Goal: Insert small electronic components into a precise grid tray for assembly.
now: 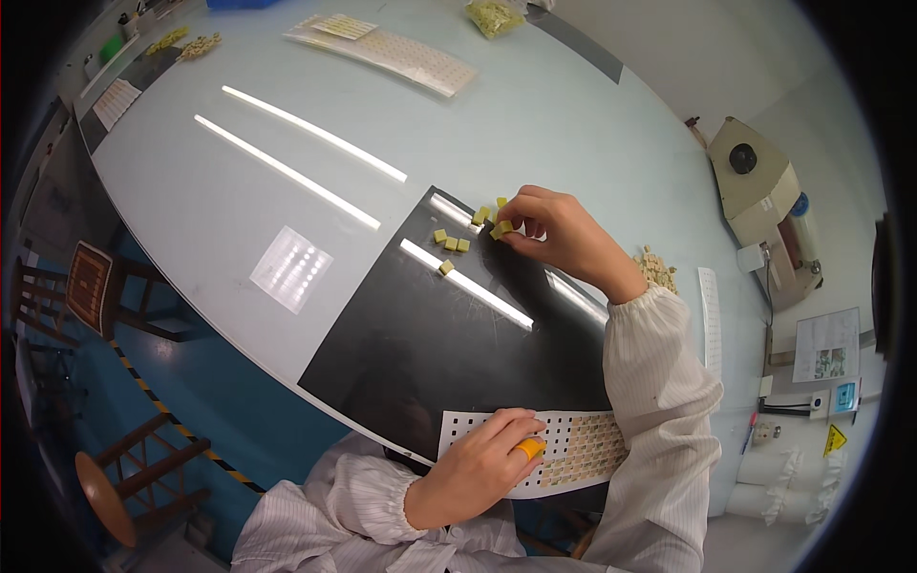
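Pinched between the thumb and fingers of my right hand (554, 234) is a small yellow-green cube (502, 229), just over the black mat (411, 334). Several similar loose cubes (451, 244) lie on the mat close by. My left hand (482, 463) is closed over a white sheet with square holes (597, 468) at the table's near edge, covering part of it. Small pale, greenish and pinkish pieces fill the holes on its right side, while those on the left look dark. A small orange thing (531, 447) shows at the left fingers; whether worn or held, I cannot tell.
A pile of small beige pieces (655, 267) lies beyond my right sleeve. A white sheet (292, 269) is to the left; long perforated sheets (382, 53) and a bag of greenish pieces (494, 16) lie far off. A beige machine (759, 181) stands at right.
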The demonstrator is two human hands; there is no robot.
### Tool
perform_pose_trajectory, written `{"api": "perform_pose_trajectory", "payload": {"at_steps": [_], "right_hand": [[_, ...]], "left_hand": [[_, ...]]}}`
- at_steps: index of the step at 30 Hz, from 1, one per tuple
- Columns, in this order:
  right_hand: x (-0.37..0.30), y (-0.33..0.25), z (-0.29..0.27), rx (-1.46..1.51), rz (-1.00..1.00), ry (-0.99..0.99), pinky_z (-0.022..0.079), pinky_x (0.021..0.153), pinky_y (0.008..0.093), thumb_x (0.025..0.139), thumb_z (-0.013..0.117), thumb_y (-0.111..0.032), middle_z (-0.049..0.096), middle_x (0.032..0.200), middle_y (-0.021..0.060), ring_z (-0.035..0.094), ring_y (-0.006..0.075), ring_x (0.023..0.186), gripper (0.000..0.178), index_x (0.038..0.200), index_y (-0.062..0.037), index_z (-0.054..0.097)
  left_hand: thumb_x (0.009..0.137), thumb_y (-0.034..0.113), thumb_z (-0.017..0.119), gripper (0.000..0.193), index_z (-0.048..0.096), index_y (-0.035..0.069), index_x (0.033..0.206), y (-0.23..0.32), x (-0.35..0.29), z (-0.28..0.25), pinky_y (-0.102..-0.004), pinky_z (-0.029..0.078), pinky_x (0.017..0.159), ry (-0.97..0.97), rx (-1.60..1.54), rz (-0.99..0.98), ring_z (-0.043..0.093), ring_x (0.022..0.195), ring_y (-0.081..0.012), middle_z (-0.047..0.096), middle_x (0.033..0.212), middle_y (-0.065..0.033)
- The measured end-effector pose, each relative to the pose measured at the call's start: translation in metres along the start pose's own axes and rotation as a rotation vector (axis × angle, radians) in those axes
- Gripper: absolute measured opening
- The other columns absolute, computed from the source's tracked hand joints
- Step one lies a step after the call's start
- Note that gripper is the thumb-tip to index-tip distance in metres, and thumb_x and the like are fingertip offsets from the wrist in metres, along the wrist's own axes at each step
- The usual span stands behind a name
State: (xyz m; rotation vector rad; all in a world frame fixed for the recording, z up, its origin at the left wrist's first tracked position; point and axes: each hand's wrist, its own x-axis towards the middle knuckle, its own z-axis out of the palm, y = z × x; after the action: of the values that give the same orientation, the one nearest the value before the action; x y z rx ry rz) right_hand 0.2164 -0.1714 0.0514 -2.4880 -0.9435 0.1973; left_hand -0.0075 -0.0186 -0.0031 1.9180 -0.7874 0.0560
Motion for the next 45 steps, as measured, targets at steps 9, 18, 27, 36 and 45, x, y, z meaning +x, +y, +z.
{"api": "perform_pose_trajectory", "payload": {"at_steps": [9,18,27,36,45], "right_hand": [[0.005,-0.004,-0.003,0.007,0.024,-0.098,0.052,0.068,0.0279,0.084,0.072,-0.006,0.064,0.092,0.0047,0.059,0.0155,0.072,0.02,0.104,-0.0094,0.072],[0.006,-0.003,0.0,0.046,-0.054,-0.1,0.052,0.065,0.029,0.084,0.072,-0.006,0.065,0.092,0.0046,0.06,0.0153,0.071,0.021,0.104,-0.0101,0.073],[-0.025,-0.012,0.003,0.012,0.016,-0.033,0.05,0.066,0.0319,0.086,0.07,-0.006,0.063,0.086,0.0088,0.06,0.0206,0.071,0.015,0.099,0.0006,0.069],[-0.147,-0.072,0.003,0.089,0.236,0.051,0.051,0.061,0.0259,0.081,0.072,-0.001,0.06,0.082,0.0058,0.061,0.0144,0.069,0.016,0.097,-0.0012,0.068],[-0.205,-0.111,0.04,0.163,0.291,0.084,0.051,0.06,0.0273,0.077,0.073,0.002,0.06,0.084,0.0064,0.062,0.0168,0.068,0.02,0.096,-0.0019,0.068]], "left_hand": [[0.081,0.014,0.075,0.022,0.07,-0.006,0.089,-0.001,0.001,-0.001,-0.0317,0.052,0.09,0.001,0.007,0.005,0.059,0.109,-0.0259,0.065,0.109,-0.0113],[0.079,0.013,0.076,0.022,0.07,-0.005,0.09,0.001,0.001,-0.002,-0.0315,0.052,0.089,0.003,0.02,0.005,0.059,0.108,-0.0256,0.065,0.107,-0.0105],[0.077,0.008,0.076,0.021,0.069,-0.006,0.091,0.003,0.002,0.001,-0.0335,0.052,0.091,0.004,-0.01,-0.004,0.059,0.109,-0.0282,0.065,0.109,-0.0124],[0.063,0.011,0.088,0.056,0.064,-0.006,0.111,0.004,0.007,0.0,-0.0369,0.051,0.093,0.07,0.009,-0.067,0.058,0.11,-0.0319,0.06,0.119,-0.0135],[0.062,0.017,0.09,0.057,0.063,-0.012,0.103,0.006,0.004,0.002,-0.0362,0.05,0.087,0.022,0.06,-0.082,0.054,0.11,-0.0325,0.044,0.139,-0.0202]]}}
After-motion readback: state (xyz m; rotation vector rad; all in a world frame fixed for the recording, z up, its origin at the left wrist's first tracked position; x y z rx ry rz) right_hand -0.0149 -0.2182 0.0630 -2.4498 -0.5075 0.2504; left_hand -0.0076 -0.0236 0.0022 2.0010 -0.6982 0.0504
